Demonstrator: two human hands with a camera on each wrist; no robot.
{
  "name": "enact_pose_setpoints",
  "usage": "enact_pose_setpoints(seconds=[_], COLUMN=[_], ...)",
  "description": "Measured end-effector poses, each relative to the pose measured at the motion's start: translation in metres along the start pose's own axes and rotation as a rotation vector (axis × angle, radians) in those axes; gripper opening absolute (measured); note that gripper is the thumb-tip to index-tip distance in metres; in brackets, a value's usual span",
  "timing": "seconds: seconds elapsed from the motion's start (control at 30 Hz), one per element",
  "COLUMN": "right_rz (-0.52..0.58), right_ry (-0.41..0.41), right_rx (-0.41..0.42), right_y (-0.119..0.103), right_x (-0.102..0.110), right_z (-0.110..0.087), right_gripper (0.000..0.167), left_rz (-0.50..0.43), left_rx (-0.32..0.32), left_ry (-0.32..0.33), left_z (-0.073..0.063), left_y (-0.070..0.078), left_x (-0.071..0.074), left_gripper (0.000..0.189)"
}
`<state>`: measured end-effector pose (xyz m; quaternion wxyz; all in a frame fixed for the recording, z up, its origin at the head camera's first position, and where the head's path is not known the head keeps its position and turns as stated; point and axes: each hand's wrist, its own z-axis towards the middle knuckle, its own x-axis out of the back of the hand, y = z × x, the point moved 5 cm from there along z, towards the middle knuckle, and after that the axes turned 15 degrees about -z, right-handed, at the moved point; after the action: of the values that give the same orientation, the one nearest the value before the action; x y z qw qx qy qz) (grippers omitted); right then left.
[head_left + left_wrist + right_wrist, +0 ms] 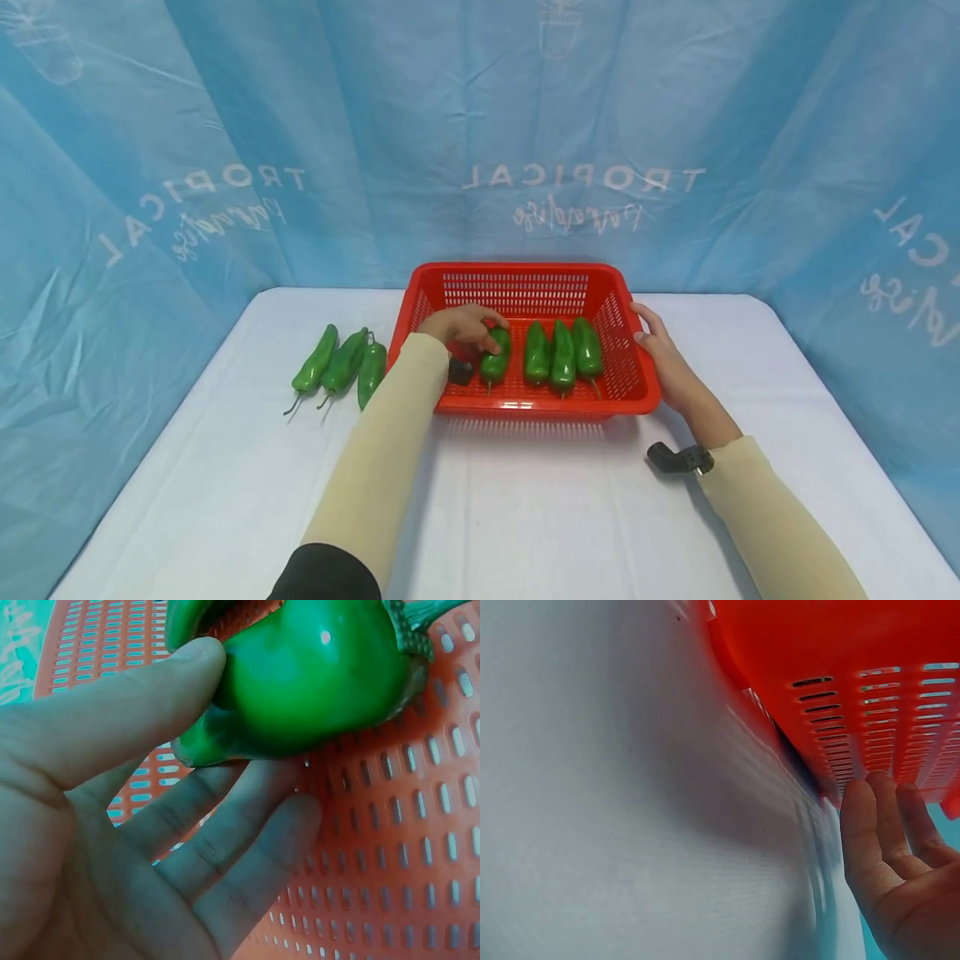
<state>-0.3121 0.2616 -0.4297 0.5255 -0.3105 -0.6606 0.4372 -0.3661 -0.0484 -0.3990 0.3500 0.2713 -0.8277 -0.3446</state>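
Observation:
Inside the red plastic basket (517,268), my left hand (462,326) holds a green pepper (495,357) near its tip, stem toward me. The left wrist view shows the thumb (150,705) on one side of that pepper (315,675) and the fingers under it, close over the slotted floor. Three more green peppers (562,357) lie side by side in the basket, to the right. My right hand (670,367) grips the basket's right rim. In the right wrist view, its fingers (860,825) are against the slotted outer wall (840,697).
Left of the basket, three green peppers (341,362) lie on the white tablecloth (525,508), one beside the basket and partly behind my left sleeve. Blue printed curtains (375,125) rise behind the table and at both sides. A black wrist device (678,458) sits on my right wrist.

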Motion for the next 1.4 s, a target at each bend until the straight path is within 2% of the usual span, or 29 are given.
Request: enact_pose_setpoints(seconds=[0.17, 0.37, 0.5, 1.0, 1.4], right_rz=[0.009, 0.015, 0.021, 0.022, 0.034], right_ry=[-0.008, -0.003, -0.007, 0.014, 0.017], right_rx=[-0.005, -0.003, 0.007, 0.009, 0.016], right_y=[-0.001, -0.002, -0.002, -0.001, -0.003], right_x=[-0.001, -0.001, -0.002, -0.004, -0.005], right_z=[-0.001, 0.0, 0.0, 0.0, -0.003], right_gripper=[0.062, 0.062, 0.061, 0.062, 0.062], left_rz=[-0.062, -0.056, -0.066, 0.019, 0.019], left_rx=[0.022, -0.017, -0.01, -0.022, -0.016], left_ry=[-0.017, -0.012, -0.025, -0.048, -0.047], left_z=[0.001, 0.001, 0.001, 0.0, 0.0], left_y=[0.0, 0.003, 0.005, 0.013, 0.014], left_x=[-0.003, -0.004, -0.006, -0.011, -0.012], left_gripper=[0.054, 0.052, 0.053, 0.053, 0.054])
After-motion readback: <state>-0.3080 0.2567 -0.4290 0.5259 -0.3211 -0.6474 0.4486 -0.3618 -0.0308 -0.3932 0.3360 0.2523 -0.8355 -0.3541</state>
